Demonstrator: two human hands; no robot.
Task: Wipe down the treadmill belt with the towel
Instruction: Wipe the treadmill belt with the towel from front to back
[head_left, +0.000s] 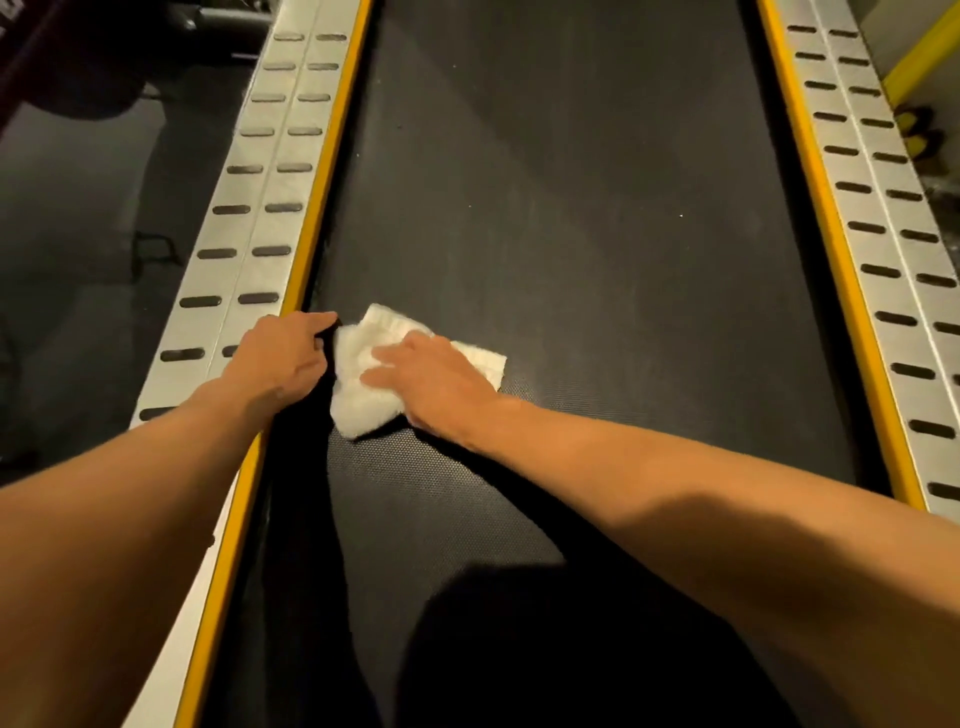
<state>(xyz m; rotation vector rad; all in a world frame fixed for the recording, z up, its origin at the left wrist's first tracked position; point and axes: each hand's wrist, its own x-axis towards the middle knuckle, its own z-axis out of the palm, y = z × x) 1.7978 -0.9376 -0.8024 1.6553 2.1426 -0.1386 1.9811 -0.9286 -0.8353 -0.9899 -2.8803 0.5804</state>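
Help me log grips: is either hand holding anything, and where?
Nothing is gripped. The right hand presses flat on the towel, at its middle; the left hand rests on the rail.

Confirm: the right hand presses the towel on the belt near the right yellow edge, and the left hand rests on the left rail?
Wrong side: in the head view the right hand presses the towel on the belt near the left yellow edge; the left hand does rest on the left rail.
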